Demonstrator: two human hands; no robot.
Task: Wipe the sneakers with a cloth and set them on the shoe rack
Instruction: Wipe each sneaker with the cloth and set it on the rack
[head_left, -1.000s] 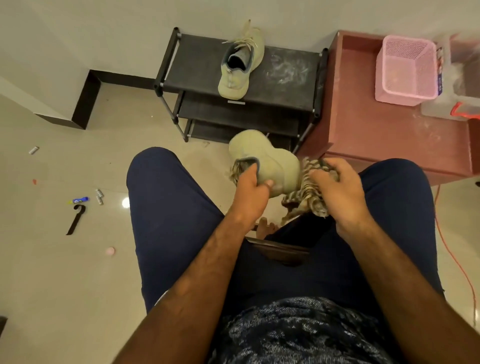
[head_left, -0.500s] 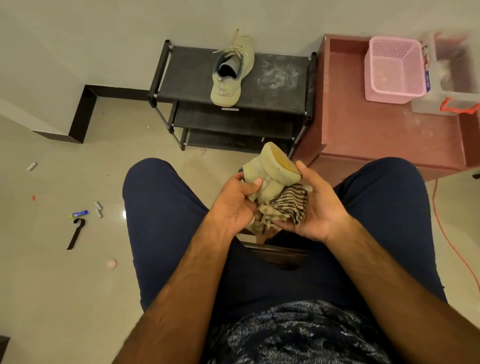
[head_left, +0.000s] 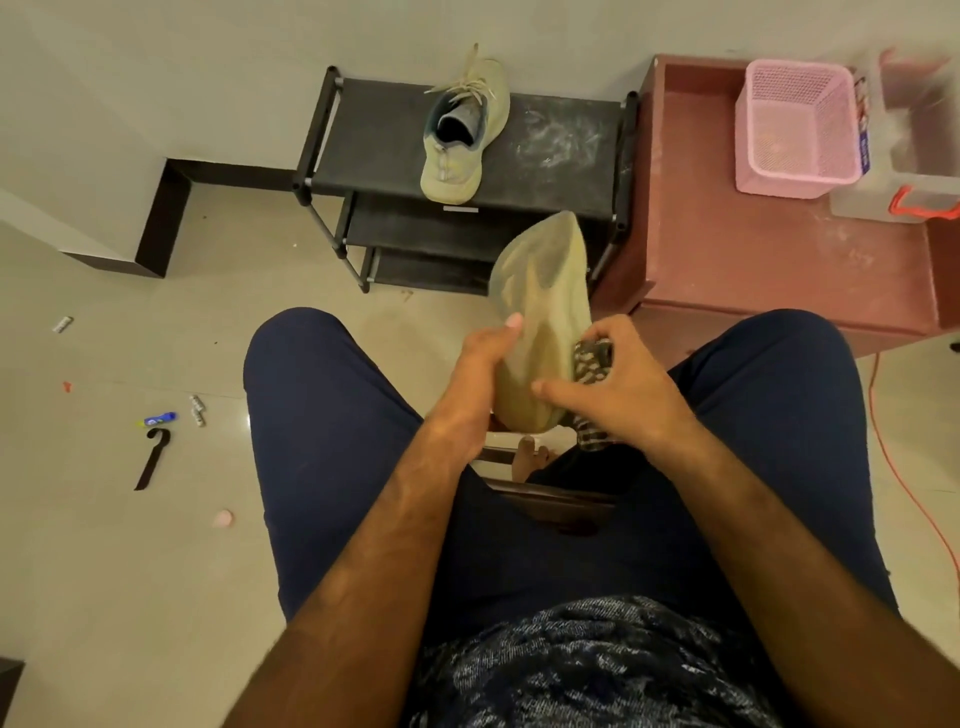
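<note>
Left grip (head_left: 483, 374) clasps the held sneaker (head_left: 540, 312), sole up between the knees; right grip (head_left: 618, 395) clutches the cloth (head_left: 592, 358) against it. The other sneaker (head_left: 462, 140) sits at the front edge of the shoe rack (head_left: 550, 156); roughly halfway.

A room in a home: a black three-tier shoe rack (head_left: 561, 150) against the pale wall (head_left: 156, 78) at upper centre, a reddish-brown wooden cabinet (head_left: 753, 254) with a pink plastic mesh basket (head_left: 795, 130) at upper right, glossy beige floor tiles (head_left: 130, 571).

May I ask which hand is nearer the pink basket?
Right. The right hand is below-left of the pink basket; the left hand lies farther left, across the held sneaker.
</note>
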